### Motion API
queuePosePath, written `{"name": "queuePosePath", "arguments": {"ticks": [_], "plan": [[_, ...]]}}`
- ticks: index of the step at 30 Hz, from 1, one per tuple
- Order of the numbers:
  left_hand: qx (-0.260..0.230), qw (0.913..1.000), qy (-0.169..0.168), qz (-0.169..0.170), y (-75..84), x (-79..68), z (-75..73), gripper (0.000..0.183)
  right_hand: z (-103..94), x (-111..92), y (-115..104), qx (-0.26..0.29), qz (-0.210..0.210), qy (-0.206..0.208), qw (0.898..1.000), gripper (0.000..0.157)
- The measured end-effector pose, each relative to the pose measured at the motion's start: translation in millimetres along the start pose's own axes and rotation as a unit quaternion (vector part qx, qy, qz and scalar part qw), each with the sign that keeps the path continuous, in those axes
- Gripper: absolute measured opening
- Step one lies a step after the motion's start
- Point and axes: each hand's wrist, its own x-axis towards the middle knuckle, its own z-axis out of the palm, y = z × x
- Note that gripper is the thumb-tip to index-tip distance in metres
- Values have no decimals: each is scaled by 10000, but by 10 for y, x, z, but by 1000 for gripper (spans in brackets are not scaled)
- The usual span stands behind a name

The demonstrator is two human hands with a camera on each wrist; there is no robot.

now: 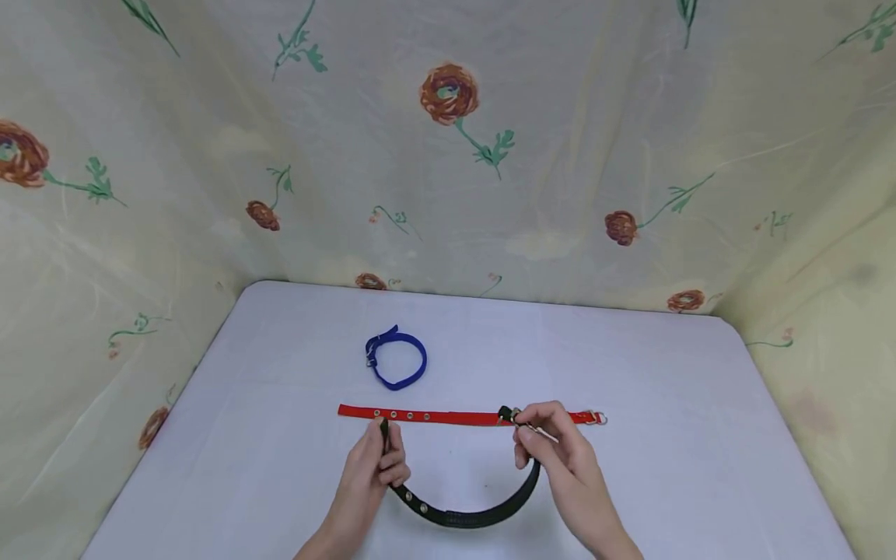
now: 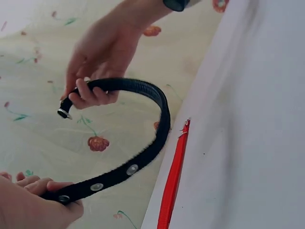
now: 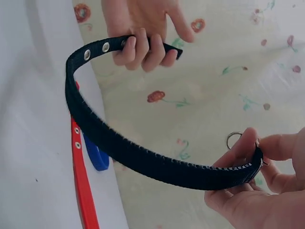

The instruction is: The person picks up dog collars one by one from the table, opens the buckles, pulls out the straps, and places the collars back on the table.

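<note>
Between both hands a black collar (image 1: 467,519) hangs in a U-shaped curve above the table. My left hand (image 1: 374,460) grips its end with the metal eyelets, fingers curled round the strap. At the other end, my right hand (image 1: 560,443) pinches the strap by the buckle; a metal ring (image 3: 234,140) shows there in the right wrist view. Behind the hands a red collar (image 1: 462,418) lies stretched out flat, its eyelets to the left and its buckle end to the right, partly hidden by the right hand.
A blue collar (image 1: 424,359), fastened into a loop, lies farther back on the white table (image 1: 630,365). A flowered curtain (image 1: 546,194) surrounds the table at the back and sides.
</note>
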Motion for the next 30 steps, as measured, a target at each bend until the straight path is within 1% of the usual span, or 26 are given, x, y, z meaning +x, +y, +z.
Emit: {"name": "queuePosePath", "arguments": {"ticks": [3,5,6,8,11,14,17,20,23,27,30], "plan": [[-538,9978,-106,382,47,-24,-61,38,-95,21,0,157,43,228,9996,20],[-698,9957,-54,600,70,-34,-100,36,-152,31,1,144,86,377,9991,22],[-705,9953,40,658,79,-35,-121,35,-178,34,2,113,92,449,9989,22],[-687,9946,303,719,101,-35,-161,35,-228,38,1,50,42,567,9984,23],[-586,9923,856,679,135,-34,-232,37,-300,38,3,19,-98,752,9971,23],[-523,9871,1367,649,156,-33,-312,35,-372,33,8,-15,-171,982,9950,24],[-502,9823,1688,646,157,-39,-388,33,-452,27,15,127,-143,1335,9909,24],[-423,9810,1786,624,148,-49,-446,31,-532,28,25,442,-166,1726,9839,24],[-315,9831,1707,580,134,-58,-486,31,-599,37,41,802,-254,2030,9756,25],[-203,9846,1681,441,107,-50,-534,32,-681,54,82,1199,-296,2325,9647,33],[-29,9842,1754,244,72,-22,-582,28,-745,67,139,1215,-176,2522,9598,39]]}}
